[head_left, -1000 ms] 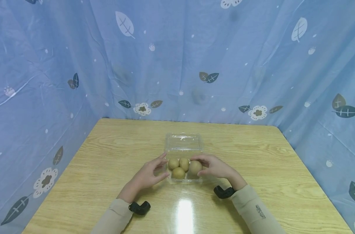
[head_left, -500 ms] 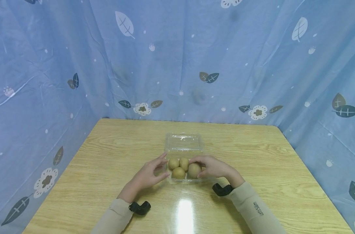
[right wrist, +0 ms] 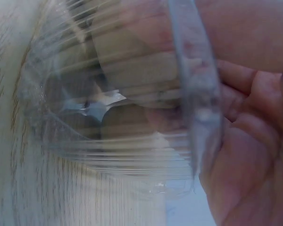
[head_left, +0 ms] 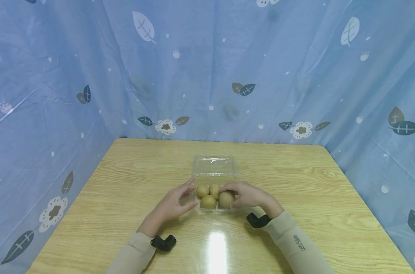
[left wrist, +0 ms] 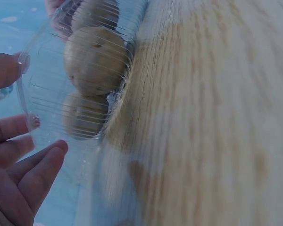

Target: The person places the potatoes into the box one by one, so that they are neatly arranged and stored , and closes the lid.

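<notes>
A clear plastic clamshell box (head_left: 207, 211) lies on the table with its hinged lid (head_left: 215, 166) raised open on the far side. In its base sit several potatoes: back left (head_left: 202, 190), back middle (head_left: 214, 190), front left (head_left: 208, 201). My right hand (head_left: 251, 195) grips a larger potato (head_left: 226, 199) at the right end, thumb at its near side and fingers at its far side. My left hand (head_left: 174, 201) holds the left edge of the box, thumb and fingertips at the rim (left wrist: 21, 92). Through the ribbed plastic wall the right wrist view shows potatoes dimly.
The wooden table (head_left: 132, 167) surrounds the box, with a bright light reflection near its front. Blue patterned curtains (head_left: 207, 68) stand along the back and sides. A black wrist camera (head_left: 163, 242) is strapped to each wrist.
My right hand has moved slightly left with the larger potato, which now sits closer to the others. The left hand has stayed in place at the box edge.
</notes>
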The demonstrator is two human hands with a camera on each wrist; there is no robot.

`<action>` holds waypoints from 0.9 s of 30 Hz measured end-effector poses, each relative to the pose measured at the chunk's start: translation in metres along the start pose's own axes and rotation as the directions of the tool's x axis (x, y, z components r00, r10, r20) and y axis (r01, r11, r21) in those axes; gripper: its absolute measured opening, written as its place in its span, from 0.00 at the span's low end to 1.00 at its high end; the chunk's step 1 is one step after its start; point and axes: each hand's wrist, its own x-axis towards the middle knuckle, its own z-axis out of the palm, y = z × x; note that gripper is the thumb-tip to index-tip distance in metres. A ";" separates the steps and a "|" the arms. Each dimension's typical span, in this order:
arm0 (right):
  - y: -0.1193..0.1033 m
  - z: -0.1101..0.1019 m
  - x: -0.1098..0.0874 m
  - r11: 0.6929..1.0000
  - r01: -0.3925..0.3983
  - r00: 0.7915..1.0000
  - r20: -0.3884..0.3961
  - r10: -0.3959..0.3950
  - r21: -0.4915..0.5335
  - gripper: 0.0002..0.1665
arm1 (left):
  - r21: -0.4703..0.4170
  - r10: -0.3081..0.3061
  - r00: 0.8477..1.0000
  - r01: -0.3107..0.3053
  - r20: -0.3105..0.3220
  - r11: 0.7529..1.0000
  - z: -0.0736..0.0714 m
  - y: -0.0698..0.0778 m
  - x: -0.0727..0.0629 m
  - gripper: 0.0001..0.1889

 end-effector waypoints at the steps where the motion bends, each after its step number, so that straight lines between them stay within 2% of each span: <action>1: 0.000 0.000 0.000 1.000 -0.002 1.000 0.000 0.002 -0.005 0.34 | 0.000 0.001 1.000 -0.001 -0.003 1.000 0.000 0.000 0.000 0.42; 17: 0.000 0.004 0.000 0.996 0.036 0.999 -0.027 -0.038 -0.085 0.34 | 0.008 0.003 1.000 -0.002 -0.010 1.000 0.002 -0.002 -0.002 0.40; 27: 0.001 0.003 -0.001 0.999 0.043 0.997 -0.058 -0.043 -0.002 0.32 | 0.001 0.011 1.000 -0.011 -0.015 1.000 0.001 -0.002 0.000 0.40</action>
